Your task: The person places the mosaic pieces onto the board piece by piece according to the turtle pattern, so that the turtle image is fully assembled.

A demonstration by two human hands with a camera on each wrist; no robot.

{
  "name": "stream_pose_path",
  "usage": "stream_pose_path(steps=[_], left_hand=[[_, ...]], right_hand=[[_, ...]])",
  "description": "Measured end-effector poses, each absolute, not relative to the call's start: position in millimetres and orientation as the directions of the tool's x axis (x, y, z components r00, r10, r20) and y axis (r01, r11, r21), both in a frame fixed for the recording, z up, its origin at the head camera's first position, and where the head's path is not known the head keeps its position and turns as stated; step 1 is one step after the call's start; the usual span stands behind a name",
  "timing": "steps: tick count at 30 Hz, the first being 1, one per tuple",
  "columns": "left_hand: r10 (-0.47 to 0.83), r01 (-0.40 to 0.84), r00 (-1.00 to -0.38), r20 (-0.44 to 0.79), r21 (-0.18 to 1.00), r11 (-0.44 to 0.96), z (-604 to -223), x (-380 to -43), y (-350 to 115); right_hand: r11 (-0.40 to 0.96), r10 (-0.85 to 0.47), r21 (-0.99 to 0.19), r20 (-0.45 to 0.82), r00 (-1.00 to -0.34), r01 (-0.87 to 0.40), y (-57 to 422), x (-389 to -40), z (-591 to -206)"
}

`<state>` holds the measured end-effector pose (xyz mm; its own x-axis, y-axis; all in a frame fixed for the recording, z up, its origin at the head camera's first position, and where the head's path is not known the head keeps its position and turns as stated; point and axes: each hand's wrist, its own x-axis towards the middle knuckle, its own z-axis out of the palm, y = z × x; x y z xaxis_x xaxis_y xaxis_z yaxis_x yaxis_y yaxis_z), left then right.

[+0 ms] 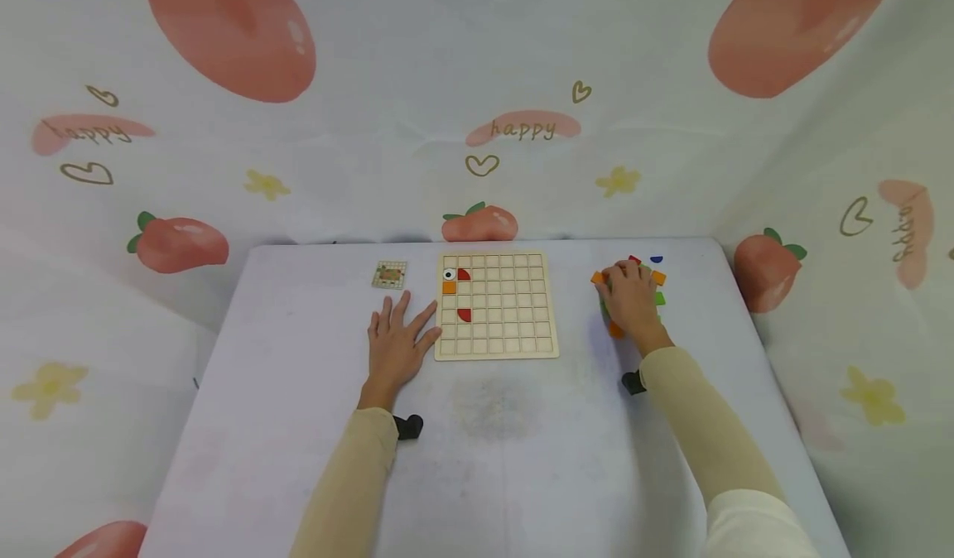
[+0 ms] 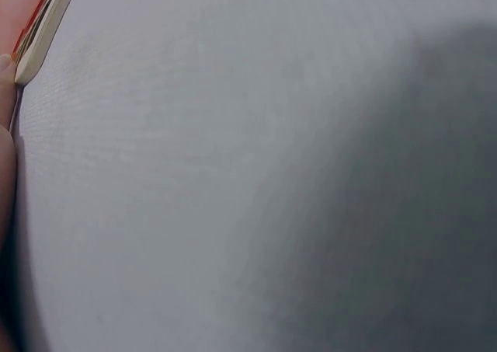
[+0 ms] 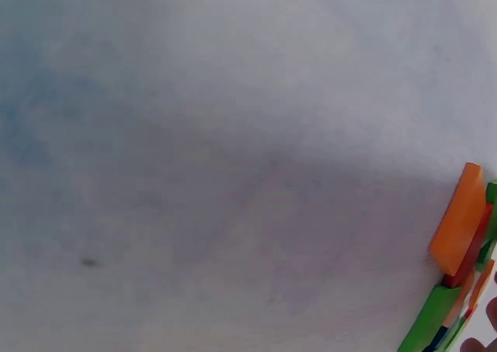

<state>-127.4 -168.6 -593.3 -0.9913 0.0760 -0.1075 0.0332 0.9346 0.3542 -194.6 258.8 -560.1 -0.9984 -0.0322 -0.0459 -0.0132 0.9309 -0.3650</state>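
A pale wooden grid board (image 1: 503,326) lies flat on the table. In its left columns sit an eye tile (image 1: 450,274), an orange square (image 1: 449,288) and two red quarter-round pieces (image 1: 464,315). My left hand (image 1: 395,349) lies with fingers spread, the thumb and index finger at the board's left edge. Over a pile of coloured pieces at the right, my right hand (image 1: 632,300) reaches down with bent fingers. Its fingertips are among the pieces, and whether they pinch one is hidden. An orange block (image 3: 458,220) and a green block (image 3: 429,321) show in the right wrist view.
A small pattern card (image 1: 390,275) lies left of the board, beyond my left fingertips. One blue half-round piece (image 1: 657,259) sits behind the pile. White cloth printed with fruit (image 1: 479,223) hangs along the table's back edge and sides.
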Motion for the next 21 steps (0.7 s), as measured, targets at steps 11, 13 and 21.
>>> stream_pose_path(steps=[11,13,21], left_hand=[[0.076,0.036,-0.992,-0.101,0.350,0.936,-593,-126,-169],[0.078,0.037,-0.992,-0.103,0.352,0.935,-592,-126,-169],[0.075,0.031,-0.991,-0.110,0.361,0.932,-589,-125,-168]], right_hand=[[0.926,-0.032,-0.377,0.012,-0.999,-0.034,240,-200,-561],[0.931,-0.038,-0.362,0.038,-0.999,-0.049,235,-200,-562],[0.924,-0.105,-0.361,0.073,-0.992,-0.125,205,-203,-556]])
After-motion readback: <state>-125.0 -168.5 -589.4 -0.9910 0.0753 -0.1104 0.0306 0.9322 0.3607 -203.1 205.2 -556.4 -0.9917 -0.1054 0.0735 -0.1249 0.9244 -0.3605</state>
